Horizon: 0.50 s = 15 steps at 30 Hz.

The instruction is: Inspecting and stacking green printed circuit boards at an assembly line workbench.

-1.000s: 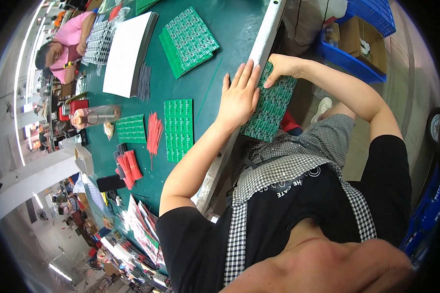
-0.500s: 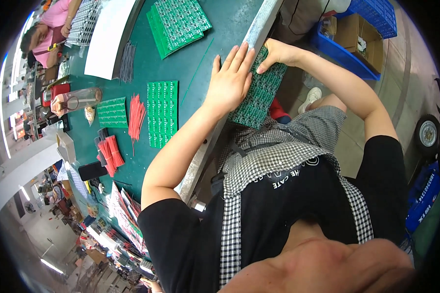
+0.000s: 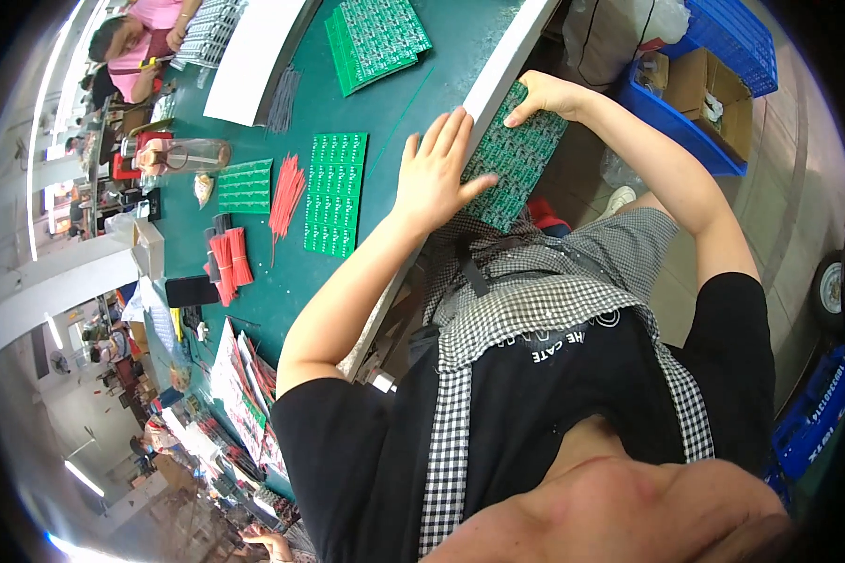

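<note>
A dense green circuit board panel [image 3: 514, 161] slants over my lap, alongside the table's edge. My right hand [image 3: 546, 98] grips its far end, thumb on the upper face and the other fingers hidden beneath. My left hand [image 3: 434, 174] lies flat at the table's edge with fingers extended, its thumb stretched out over the panel's left side; whether the thumb touches cannot be made out. Left of that hand, another green circuit board panel [image 3: 336, 195] lies on the green table [image 3: 394, 103]. Beside it are a bundle of red wires [image 3: 287, 197] and a smaller board panel [image 3: 245, 187].
Stacked circuit boards [image 3: 380, 42] lie at the far side. Further left are a clear bottle [image 3: 186, 155], a phone [image 3: 191, 291] and red tubing bundles [image 3: 230, 263]. Blue crates [image 3: 685, 131] holding a cardboard box stand on the floor at right. A co-worker [image 3: 141, 47] sits far left.
My left thumb has swung away from its fingers and the hand has slid slightly nearer me. The panel tilts more, showing more of its face. My right hand still grips it.
</note>
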Available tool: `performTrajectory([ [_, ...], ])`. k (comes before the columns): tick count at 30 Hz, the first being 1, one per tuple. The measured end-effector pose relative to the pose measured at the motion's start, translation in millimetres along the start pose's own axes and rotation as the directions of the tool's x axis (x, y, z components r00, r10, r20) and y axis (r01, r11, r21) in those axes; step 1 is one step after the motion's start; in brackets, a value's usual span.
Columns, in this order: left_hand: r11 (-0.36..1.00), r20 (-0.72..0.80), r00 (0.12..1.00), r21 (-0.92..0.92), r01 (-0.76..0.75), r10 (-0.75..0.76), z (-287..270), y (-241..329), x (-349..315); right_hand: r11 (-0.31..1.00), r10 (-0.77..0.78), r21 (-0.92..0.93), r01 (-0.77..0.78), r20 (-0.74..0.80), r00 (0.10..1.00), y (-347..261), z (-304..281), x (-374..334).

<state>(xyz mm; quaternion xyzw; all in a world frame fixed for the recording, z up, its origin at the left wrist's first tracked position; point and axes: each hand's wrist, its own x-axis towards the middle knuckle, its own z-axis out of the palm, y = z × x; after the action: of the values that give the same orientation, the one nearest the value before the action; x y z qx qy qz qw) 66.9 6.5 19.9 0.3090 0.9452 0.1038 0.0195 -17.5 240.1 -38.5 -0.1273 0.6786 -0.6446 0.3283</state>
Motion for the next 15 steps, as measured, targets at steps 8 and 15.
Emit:
performTrajectory([
  [8, 0.996, 0.084, 0.992, 0.019, 0.089, -0.091, 2.3, 2.6, -24.3, 0.997, 0.014, -0.069, -0.017, -0.035, 0.999, -3.9, 3.8, -0.7],
  [15, 0.985, -0.018, 0.985, 0.02, 0.171, -0.17, 11.6, 14.9, -21.6, 0.997, 0.003, -0.073, -0.011, -0.101, 0.995, -5.8, 8.0, -6.3],
])
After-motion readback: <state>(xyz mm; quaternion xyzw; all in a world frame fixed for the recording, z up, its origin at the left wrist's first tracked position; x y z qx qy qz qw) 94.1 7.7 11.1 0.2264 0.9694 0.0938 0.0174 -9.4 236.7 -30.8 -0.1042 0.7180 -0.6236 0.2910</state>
